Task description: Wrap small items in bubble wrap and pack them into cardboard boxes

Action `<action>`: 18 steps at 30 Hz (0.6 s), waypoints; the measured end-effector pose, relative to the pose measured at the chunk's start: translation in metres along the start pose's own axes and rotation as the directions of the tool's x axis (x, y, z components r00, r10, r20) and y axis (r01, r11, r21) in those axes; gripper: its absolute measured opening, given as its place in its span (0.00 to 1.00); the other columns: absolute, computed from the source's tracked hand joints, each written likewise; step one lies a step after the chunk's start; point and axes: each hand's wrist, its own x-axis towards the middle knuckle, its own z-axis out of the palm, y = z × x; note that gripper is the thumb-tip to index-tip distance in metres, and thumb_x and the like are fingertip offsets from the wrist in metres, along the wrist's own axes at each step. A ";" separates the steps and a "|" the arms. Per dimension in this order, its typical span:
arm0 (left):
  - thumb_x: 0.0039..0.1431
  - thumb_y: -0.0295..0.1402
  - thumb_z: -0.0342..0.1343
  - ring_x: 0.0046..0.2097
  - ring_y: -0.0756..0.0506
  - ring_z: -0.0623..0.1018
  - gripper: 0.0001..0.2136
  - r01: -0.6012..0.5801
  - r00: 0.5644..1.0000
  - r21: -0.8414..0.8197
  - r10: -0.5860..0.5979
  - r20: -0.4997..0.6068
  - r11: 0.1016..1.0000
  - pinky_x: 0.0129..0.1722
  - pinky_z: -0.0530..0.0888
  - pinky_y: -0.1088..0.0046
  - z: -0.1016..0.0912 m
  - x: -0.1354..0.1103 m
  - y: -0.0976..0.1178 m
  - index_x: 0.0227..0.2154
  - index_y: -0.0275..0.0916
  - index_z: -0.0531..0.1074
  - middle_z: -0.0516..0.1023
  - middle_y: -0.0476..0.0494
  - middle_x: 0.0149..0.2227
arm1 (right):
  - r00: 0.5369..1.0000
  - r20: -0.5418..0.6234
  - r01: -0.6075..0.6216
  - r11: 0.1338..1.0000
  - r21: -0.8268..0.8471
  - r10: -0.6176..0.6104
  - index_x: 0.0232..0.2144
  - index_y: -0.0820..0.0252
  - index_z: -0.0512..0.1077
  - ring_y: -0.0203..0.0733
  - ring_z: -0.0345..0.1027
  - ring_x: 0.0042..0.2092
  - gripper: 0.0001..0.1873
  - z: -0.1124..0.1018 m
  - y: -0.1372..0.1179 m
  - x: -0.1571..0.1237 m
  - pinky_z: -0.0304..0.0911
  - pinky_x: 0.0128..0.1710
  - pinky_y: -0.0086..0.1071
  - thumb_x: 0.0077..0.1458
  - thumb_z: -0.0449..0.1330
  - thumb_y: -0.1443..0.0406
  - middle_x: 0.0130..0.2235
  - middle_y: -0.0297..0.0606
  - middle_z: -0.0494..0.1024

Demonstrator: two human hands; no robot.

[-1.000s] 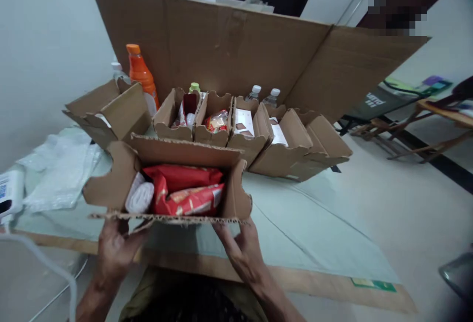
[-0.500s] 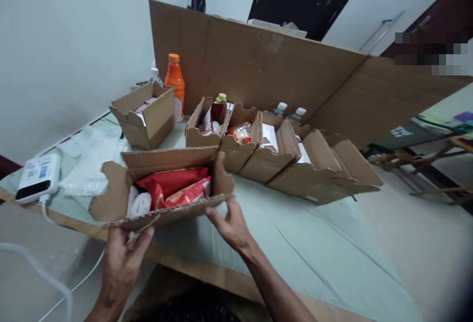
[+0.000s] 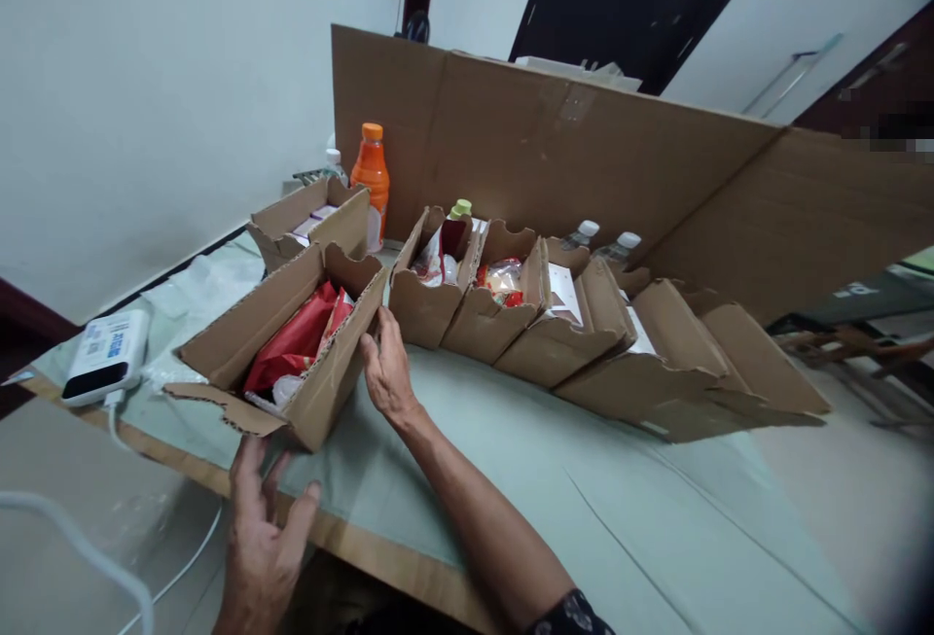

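A cardboard box (image 3: pixel 332 392) without a lid stands at the near left of the table, turned at an angle. Inside it lie a red packet (image 3: pixel 292 343) and something whitish and round (image 3: pixel 286 389) near its front end. My right hand (image 3: pixel 388 370) rests against the box's right wall, fingers stretched out along the cardboard. Below the bent front flap (image 3: pixel 226 405) is my left hand (image 3: pixel 267 523), its fingers spread and thumb apart, with nothing held; the fingertips reach the flap's edge, and whether they touch it I cannot tell.
Behind stands another box (image 3: pixel 310 212) beside an orange bottle (image 3: pixel 372 178). Several open boxes (image 3: pixel 525 324) form a row to the right, before a tall cardboard panel (image 3: pixel 584 149). A white device (image 3: pixel 108 353) with a cable lies at the table's left edge.
The box with the red packet has turned, so its length now points away from me. My left hand has loosened from its near wall; my right hand has shifted up along its side.
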 end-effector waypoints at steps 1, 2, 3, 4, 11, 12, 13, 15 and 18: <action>0.52 0.46 0.66 0.64 0.26 0.70 0.44 0.011 1.000 -0.001 -0.011 -0.007 1.000 0.62 0.68 0.39 0.000 0.002 0.001 0.70 0.47 0.53 0.60 0.31 0.69 | 1.000 -0.008 0.001 1.000 0.008 -0.001 0.69 0.69 0.56 0.49 0.50 0.73 0.34 0.002 0.000 -0.001 0.47 0.73 0.47 0.67 0.49 0.56 0.71 0.55 0.58; 0.52 0.46 0.66 0.63 0.27 0.71 0.43 0.019 1.000 0.002 -0.019 -0.015 1.000 0.61 0.70 0.39 0.000 0.003 0.002 0.69 0.47 0.55 0.61 0.31 0.68 | 1.000 -0.019 0.003 1.000 0.016 -0.003 0.69 0.67 0.56 0.48 0.51 0.72 0.33 0.003 0.000 -0.003 0.48 0.72 0.46 0.67 0.49 0.56 0.71 0.53 0.59; 0.53 0.46 0.66 0.62 0.28 0.72 0.42 0.024 1.000 0.009 -0.023 -0.017 1.000 0.60 0.72 0.41 0.001 0.005 0.003 0.69 0.47 0.56 0.62 0.32 0.67 | 1.000 -0.029 0.007 1.000 0.022 -0.007 0.69 0.65 0.57 0.47 0.52 0.72 0.33 0.004 0.001 -0.004 0.49 0.72 0.46 0.68 0.49 0.55 0.70 0.52 0.60; 0.53 0.46 0.66 0.61 0.29 0.73 0.41 0.022 1.000 0.021 -0.022 -0.017 1.000 0.59 0.74 0.44 0.001 0.007 0.003 0.68 0.47 0.57 0.62 0.32 0.67 | 0.999 -0.038 0.011 1.000 0.027 -0.010 0.69 0.64 0.57 0.47 0.53 0.71 0.32 0.004 0.002 -0.004 0.49 0.72 0.46 0.68 0.49 0.55 0.70 0.51 0.61; 0.56 0.41 0.64 0.65 0.34 0.69 0.37 -0.166 0.986 0.018 0.166 0.018 0.986 0.58 0.76 0.56 0.024 0.025 0.003 0.68 0.47 0.59 0.59 0.36 0.69 | 1.000 0.002 0.004 1.000 -0.005 -0.004 0.66 0.64 0.61 0.47 0.57 0.70 0.29 0.004 0.034 -0.009 0.54 0.70 0.44 0.67 0.51 0.57 0.68 0.51 0.65; 0.56 0.40 0.64 0.67 0.34 0.66 0.37 -0.195 0.980 0.016 0.195 0.035 0.981 0.60 0.75 0.57 0.029 0.029 0.004 0.68 0.48 0.58 0.58 0.36 0.70 | 1.000 0.009 0.001 1.000 -0.027 -0.001 0.65 0.65 0.63 0.48 0.58 0.69 0.29 0.005 0.041 -0.010 0.55 0.69 0.45 0.66 0.52 0.59 0.67 0.52 0.66; 0.57 0.38 0.63 0.69 0.34 0.64 0.37 -0.216 0.975 0.020 0.215 0.048 0.976 0.60 0.74 0.58 0.034 0.033 0.004 0.69 0.49 0.57 0.56 0.37 0.70 | 1.000 0.012 -0.001 0.999 -0.050 0.002 0.64 0.65 0.64 0.48 0.60 0.68 0.28 0.005 0.047 -0.012 0.56 0.69 0.46 0.65 0.53 0.60 0.66 0.53 0.67; 0.58 0.36 0.63 0.70 0.35 0.62 0.38 -0.244 0.968 0.030 0.241 0.068 0.969 0.61 0.74 0.58 0.046 0.044 0.007 0.69 0.50 0.56 0.54 0.38 0.71 | 1.000 0.006 -0.004 0.996 -0.088 0.004 0.61 0.64 0.68 0.50 0.63 0.66 0.26 0.005 0.055 -0.015 0.59 0.67 0.46 0.61 0.56 0.64 0.64 0.52 0.71; 0.57 0.35 0.62 0.71 0.33 0.60 0.38 -0.271 0.959 0.026 0.268 0.092 0.962 0.62 0.73 0.57 0.066 0.067 0.012 0.70 0.49 0.55 0.54 0.37 0.71 | 1.000 0.001 -0.005 0.996 -0.094 0.005 0.50 0.59 0.76 0.48 0.72 0.56 0.18 0.004 0.060 -0.019 0.65 0.60 0.43 0.59 0.55 0.68 0.53 0.46 0.80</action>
